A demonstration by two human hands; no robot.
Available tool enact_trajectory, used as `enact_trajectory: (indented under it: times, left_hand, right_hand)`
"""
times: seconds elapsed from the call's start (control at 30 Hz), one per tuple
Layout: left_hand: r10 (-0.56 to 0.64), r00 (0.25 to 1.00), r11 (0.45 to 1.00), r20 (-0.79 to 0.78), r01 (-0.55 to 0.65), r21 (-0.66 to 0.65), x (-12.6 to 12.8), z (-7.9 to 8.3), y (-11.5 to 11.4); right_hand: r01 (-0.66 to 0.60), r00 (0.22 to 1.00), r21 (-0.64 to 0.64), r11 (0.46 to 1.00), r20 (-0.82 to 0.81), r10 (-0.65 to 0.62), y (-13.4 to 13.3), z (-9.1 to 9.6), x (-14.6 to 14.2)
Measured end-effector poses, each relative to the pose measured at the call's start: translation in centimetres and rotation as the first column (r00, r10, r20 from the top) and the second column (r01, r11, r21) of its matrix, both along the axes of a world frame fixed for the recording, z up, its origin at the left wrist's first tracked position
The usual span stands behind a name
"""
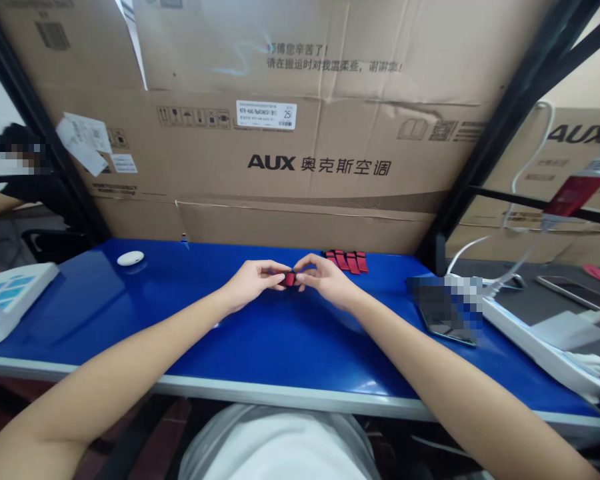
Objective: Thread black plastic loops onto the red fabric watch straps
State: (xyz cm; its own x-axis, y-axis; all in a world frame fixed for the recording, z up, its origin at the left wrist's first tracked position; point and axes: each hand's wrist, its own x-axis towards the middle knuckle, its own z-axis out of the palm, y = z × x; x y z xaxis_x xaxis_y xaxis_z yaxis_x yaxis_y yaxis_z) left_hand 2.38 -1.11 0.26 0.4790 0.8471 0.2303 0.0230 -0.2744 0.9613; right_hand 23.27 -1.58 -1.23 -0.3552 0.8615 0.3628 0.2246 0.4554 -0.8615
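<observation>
Evidently, we have a white oval disc (131, 258) at our ten o'clock on the blue tabletop (290, 347); at twelve, our left hand (250, 285), nearly closed, pinches a red-and-black strap (290, 279), our right hand (326, 280) likewise pinching its right edge; similar straps (353, 261) lie at one, a smartphone (449, 321) at two.

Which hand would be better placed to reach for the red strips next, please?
Probably the right hand: the red strips lie just beyond it, farther from the left hand. Both hands hold the small red piece, though.
</observation>
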Motion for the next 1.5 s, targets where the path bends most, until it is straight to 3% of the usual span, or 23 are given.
enact_trajectory:
  times: [0.07,0.13,0.27,0.4,0.5,0.57,0.67,0.73,0.8,0.9,1.07,1.27,1.5]
  left_hand:
    - [-0.019,1.0,1.0,0.001,0.019,-0.02,-0.5,0.1,0.4]
    - [-0.057,0.998,0.998,-0.018,0.056,-0.037,-0.9,0.1,0.6]
    - [-0.074,0.995,0.997,-0.073,0.073,-0.023,-1.7,0.4,1.0]
    - [0.091,0.976,0.995,-0.196,-0.08,0.062,-2.9,0.7,2.3]
    - [0.334,0.895,0.94,-0.295,-0.296,0.167,-3.8,0.7,3.5]
    - [0.409,0.858,0.912,-0.312,-0.373,0.17,-3.9,0.5,3.8]
    - [0.354,0.898,0.935,-0.261,-0.348,0.069,-3.4,0.4,3.3]
    - [0.262,0.953,0.964,-0.154,-0.264,0.002,-2.7,0.5,2.3]
    - [0.15,0.989,0.987,-0.019,-0.15,-0.05,-1.9,0.7,1.4]
    - [0.034,0.993,0.992,0.116,-0.019,-0.128,-0.9,0.8,0.3]
    - [0.004,0.985,0.985,0.173,0.025,-0.169,-0.2,0.4,-0.2]
    - [0.009,0.989,0.998,0.147,-0.001,-0.056,0.1,0.2,-0.6]
    - [-0.005,0.999,0.999,0.051,0.008,-0.053,0.4,0.3,-1.1]
  right_hand:
    - [0.136,0.975,0.195,0.971,0.148,-0.167,0.6,-0.1,1.0]
    - [0.205,0.896,0.322,0.924,0.318,-0.309,1.2,-0.4,1.8]
    - [0.257,0.758,0.276,0.926,0.537,-0.37,1.8,-0.9,2.5]
    - [0.307,0.789,0.16,0.938,0.508,-0.345,2.2,-1.0,2.9]
    - [0.318,0.857,0.145,0.937,0.38,-0.35,2.4,-0.8,3.1]
    - [0.326,0.896,0.168,0.93,0.258,-0.361,2.1,-0.5,2.9]
    - [0.251,0.966,0.0,0.968,0.064,-0.25,1.0,0.5,1.8]
    - [0.089,0.992,-0.154,0.984,-0.073,-0.101,0.0,1.1,0.9]
    - [-0.057,0.986,-0.204,0.977,-0.168,0.023,-0.8,1.6,0.2]
    - [-0.035,0.993,-0.151,0.988,-0.121,0.016,-1.4,1.9,-0.3]
    - [0.099,0.985,0.142,0.985,0.124,-0.116,-1.2,1.5,-0.4]
    - [0.055,0.977,0.107,0.993,0.197,-0.076,-1.7,1.6,-0.8]
    - [-0.064,0.956,0.194,0.979,0.293,0.005,-2.4,2.6,-0.4]
